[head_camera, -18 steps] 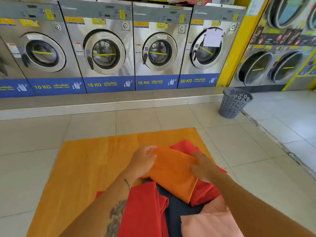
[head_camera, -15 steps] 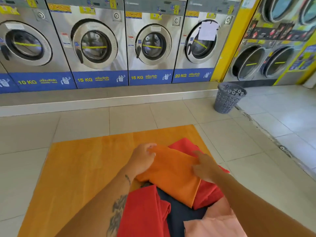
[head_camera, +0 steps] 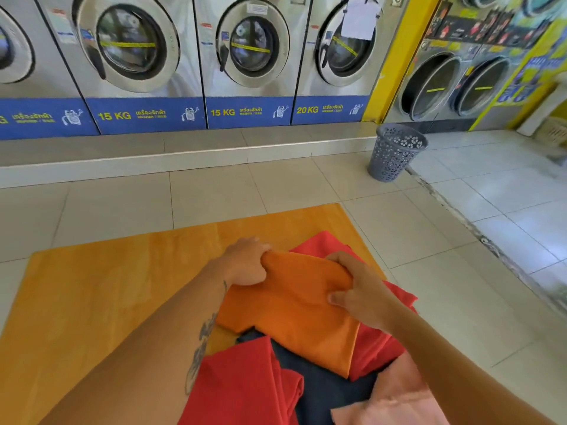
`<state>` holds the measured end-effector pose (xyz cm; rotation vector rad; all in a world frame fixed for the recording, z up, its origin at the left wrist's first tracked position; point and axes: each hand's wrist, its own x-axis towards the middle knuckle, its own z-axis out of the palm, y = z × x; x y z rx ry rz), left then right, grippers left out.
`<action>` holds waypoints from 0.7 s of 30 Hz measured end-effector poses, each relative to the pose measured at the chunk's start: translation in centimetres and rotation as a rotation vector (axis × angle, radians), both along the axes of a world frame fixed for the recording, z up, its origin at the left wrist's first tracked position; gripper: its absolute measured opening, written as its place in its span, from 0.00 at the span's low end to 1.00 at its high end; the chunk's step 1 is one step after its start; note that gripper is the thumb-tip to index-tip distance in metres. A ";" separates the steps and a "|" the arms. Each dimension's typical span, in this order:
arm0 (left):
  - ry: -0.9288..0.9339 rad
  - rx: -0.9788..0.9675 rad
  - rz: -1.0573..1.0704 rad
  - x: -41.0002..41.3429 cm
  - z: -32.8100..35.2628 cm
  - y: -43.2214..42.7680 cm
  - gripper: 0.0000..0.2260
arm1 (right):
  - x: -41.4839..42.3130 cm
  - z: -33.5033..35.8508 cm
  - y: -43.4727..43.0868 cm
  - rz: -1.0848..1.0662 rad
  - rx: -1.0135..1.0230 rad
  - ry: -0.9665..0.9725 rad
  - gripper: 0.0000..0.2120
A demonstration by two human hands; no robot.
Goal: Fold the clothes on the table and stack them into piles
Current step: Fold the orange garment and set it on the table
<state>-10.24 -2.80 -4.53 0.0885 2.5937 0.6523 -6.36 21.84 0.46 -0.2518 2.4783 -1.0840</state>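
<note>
Orange cloth [head_camera: 294, 305]: lay atop the pile, far edge bunched between both hands.
Left hand [head_camera: 245, 262]: clenched on it.
Right hand [head_camera: 356, 289]: clenched on it.
Change: 0.5 s before, both palms lay flat.

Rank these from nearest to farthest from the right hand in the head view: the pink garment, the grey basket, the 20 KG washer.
From the right hand, gripping the orange cloth:
1. Pink garment, just below the forearm, at the near right of the pile.
2. Grey basket, on the floor, ahead and to the right.
3. 20 KG washer, against the back wall, beyond the basket.
</note>
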 end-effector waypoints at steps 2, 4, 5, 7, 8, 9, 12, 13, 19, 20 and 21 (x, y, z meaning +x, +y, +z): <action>-0.044 0.080 0.043 0.8 0.7 -1.0 0.15 | 0.5 0.9 -0.8 0.014 -0.061 0.048 0.23; -0.049 0.191 0.105 1.9 1.0 -2.7 0.06 | 0.8 1.9 -1.7 0.028 -0.131 0.076 0.25; -0.062 0.244 0.155 2.6 1.1 -3.7 0.05 | 0.7 2.4 -2.2 0.039 -0.160 0.085 0.25; -0.097 0.341 0.242 4.7 2.0 -5.9 0.07 | 0.5 3.6 -3.6 0.070 -0.187 0.105 0.27; -0.105 0.383 0.285 5.8 2.6 -6.9 0.10 | 0.4 4.2 -4.5 0.094 -0.193 0.115 0.27; -0.092 0.416 0.324 6.9 3.1 -8.0 0.12 | 0.1 4.7 -5.6 0.118 -0.200 0.126 0.27; 0.025 0.494 0.479 10.1 4.7 -11.5 0.17 | -0.5 6.1 -9.7 0.168 -0.253 0.145 0.28; 0.066 0.538 0.542 11.1 5.2 -13.0 0.18 | -0.7 6.4 -11.4 0.189 -0.272 0.146 0.28; 0.345 0.772 0.905 16.6 6.5 -22.4 0.19 | -1.7 5.2 -21.5 0.131 -0.482 -0.154 0.28; 0.380 0.773 0.970 17.1 6.2 -23.6 0.19 | -1.8 4.5 -23.1 0.118 -0.502 -0.221 0.28; 0.413 0.741 1.025 17.3 5.5 -24.6 0.21 | -1.8 3.4 -24.7 0.113 -0.488 -0.252 0.27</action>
